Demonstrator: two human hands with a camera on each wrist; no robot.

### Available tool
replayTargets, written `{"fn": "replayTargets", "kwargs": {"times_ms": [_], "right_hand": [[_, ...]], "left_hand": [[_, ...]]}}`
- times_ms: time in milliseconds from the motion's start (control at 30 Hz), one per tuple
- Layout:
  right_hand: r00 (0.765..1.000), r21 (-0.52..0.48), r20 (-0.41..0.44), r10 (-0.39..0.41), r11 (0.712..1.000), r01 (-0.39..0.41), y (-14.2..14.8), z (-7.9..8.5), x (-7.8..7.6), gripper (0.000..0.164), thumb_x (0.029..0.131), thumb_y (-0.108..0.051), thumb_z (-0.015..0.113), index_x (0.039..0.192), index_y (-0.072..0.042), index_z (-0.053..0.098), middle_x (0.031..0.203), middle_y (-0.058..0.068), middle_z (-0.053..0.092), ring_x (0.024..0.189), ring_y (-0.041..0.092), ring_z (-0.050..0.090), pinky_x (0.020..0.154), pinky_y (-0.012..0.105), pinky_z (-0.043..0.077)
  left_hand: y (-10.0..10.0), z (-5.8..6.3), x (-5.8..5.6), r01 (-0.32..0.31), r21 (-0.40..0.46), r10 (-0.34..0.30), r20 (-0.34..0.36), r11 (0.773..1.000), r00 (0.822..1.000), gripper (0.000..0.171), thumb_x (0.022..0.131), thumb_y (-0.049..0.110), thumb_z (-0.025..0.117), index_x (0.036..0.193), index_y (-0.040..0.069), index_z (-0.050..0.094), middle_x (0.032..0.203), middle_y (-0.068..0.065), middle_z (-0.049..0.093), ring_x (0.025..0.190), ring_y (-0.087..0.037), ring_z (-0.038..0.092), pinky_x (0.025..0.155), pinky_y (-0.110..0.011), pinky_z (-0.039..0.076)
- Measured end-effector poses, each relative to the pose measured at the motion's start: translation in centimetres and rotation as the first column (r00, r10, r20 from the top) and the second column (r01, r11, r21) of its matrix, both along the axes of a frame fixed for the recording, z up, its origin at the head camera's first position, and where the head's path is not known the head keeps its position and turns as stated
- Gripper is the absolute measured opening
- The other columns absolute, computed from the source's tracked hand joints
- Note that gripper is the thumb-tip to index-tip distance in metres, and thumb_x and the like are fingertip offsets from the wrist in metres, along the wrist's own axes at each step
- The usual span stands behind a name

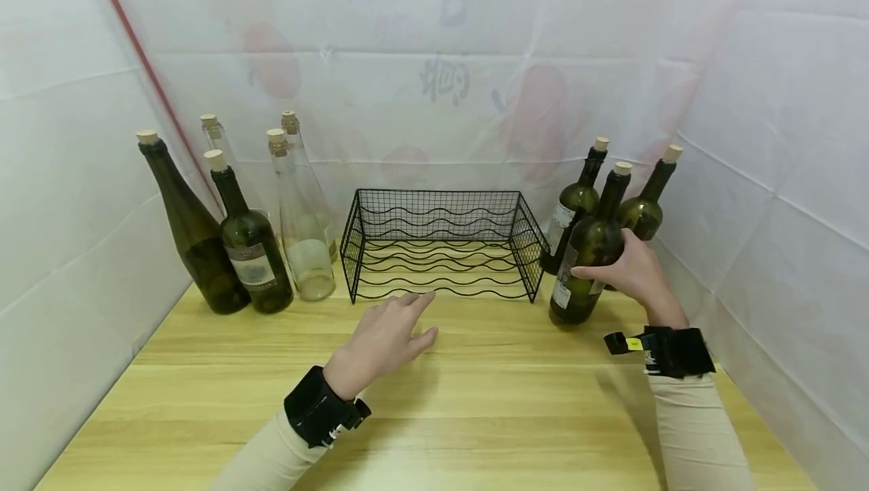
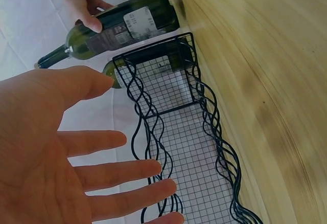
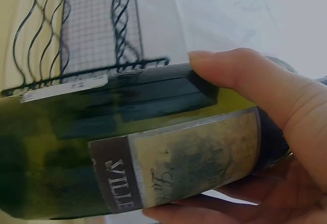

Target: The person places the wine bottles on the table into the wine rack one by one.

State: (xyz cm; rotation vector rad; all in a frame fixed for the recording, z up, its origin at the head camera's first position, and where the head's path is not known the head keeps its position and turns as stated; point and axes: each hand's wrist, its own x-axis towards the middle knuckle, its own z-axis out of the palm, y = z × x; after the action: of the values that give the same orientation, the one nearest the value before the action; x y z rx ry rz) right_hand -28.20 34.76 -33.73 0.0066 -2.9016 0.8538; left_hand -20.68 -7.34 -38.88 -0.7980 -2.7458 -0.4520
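A corked green wine bottle [image 1: 589,250] stands slightly tilted on the right of the table, and my right hand [image 1: 634,268] grips it round the body. In the right wrist view, thumb and fingers wrap the bottle [image 3: 122,147] beside its label. My left hand [image 1: 383,340] hovers in front of the black wire wine rack [image 1: 441,293], holding nothing. Its fingers are spread and mostly straight in the left wrist view. The rack has wavy wires and mesh walls, with no bottle inside. Whether the held bottle's base touches the table, I cannot tell.
Two more green bottles [image 1: 577,197] stand behind the held one, close to the rack's right end. At the left is a group of corked bottles, dark green [image 1: 204,257] and clear glass [image 1: 308,250]. White cloth walls [image 1: 434,121] enclose the wooden table [image 1: 475,400].
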Motion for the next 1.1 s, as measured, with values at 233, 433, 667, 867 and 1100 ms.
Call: {"fn": "replayTargets", "kwargs": {"times_ms": [233, 433, 667, 867, 1100], "right_hand": [[0.999, 0.027, 0.003, 0.050, 0.998, -0.050, -1.8, 1.6, 1.3, 0.132, 0.071, -0.063, 0.087, 0.161, 0.004, 0.018, 0.152, 0.038, 0.040, 0.134, 0.057, 0.044, 0.100, 0.071, 0.045], [0.994, -0.010, 0.023, 0.106, 0.994, -0.106, -3.0, 2.3, 2.0, 0.120, 0.071, -0.061, 0.089, 0.161, -0.007, 0.029, 0.154, 0.029, 0.045, 0.137, 0.053, 0.045, 0.101, 0.071, 0.044], [0.985, -0.056, 0.014, 0.174, 0.983, -0.173, -4.4, 1.8, 2.4, 0.111, 0.072, -0.055, 0.090, 0.159, -0.012, 0.036, 0.149, 0.023, 0.053, 0.135, 0.048, 0.050, 0.102, 0.069, 0.046], [0.973, -0.075, -0.012, 0.229, 0.970, -0.230, -6.7, 1.1, 2.7, 0.108, 0.070, -0.053, 0.093, 0.155, -0.011, 0.041, 0.145, 0.020, 0.058, 0.132, 0.044, 0.056, 0.101, 0.066, 0.050], [0.954, -0.122, -0.004, 0.301, 0.946, -0.299, -8.6, 0.5, 3.0, 0.112, 0.070, -0.050, 0.093, 0.160, -0.016, 0.035, 0.153, 0.018, 0.051, 0.140, 0.045, 0.049, 0.106, 0.068, 0.046]], "left_hand": [[-0.1, 0.0, 0.0, -0.006, 0.002, 0.006, -0.006, 1.000, 1.000, 0.059, 0.099, 0.040, 0.065, 0.148, 0.009, 0.055, 0.134, -0.017, 0.069, 0.108, -0.034, 0.072, 0.075, -0.043, 0.063], [-0.2, -0.1, -0.1, -0.007, 0.010, 0.007, -0.014, 1.000, 1.000, 0.058, 0.099, 0.040, 0.065, 0.147, 0.008, 0.056, 0.133, -0.017, 0.070, 0.107, -0.034, 0.073, 0.073, -0.043, 0.063], [-0.2, -0.3, -0.1, 0.002, 0.015, -0.002, -0.002, 1.000, 1.000, 0.059, 0.099, 0.039, 0.066, 0.147, 0.008, 0.056, 0.135, -0.018, 0.069, 0.110, -0.035, 0.072, 0.078, -0.044, 0.064], [-0.3, -0.3, -0.4, 0.031, 0.073, -0.037, 0.085, 0.997, 0.996, 0.061, 0.098, 0.035, 0.068, 0.149, 0.005, 0.053, 0.138, -0.022, 0.066, 0.111, -0.037, 0.071, 0.092, -0.049, 0.061], [-0.5, -0.2, -0.9, 0.091, 0.104, -0.104, 0.129, 0.990, 0.986, 0.064, 0.096, 0.031, 0.072, 0.150, 0.003, 0.051, 0.140, -0.023, 0.063, 0.085, -0.021, 0.071, 0.104, -0.047, 0.057]]}}
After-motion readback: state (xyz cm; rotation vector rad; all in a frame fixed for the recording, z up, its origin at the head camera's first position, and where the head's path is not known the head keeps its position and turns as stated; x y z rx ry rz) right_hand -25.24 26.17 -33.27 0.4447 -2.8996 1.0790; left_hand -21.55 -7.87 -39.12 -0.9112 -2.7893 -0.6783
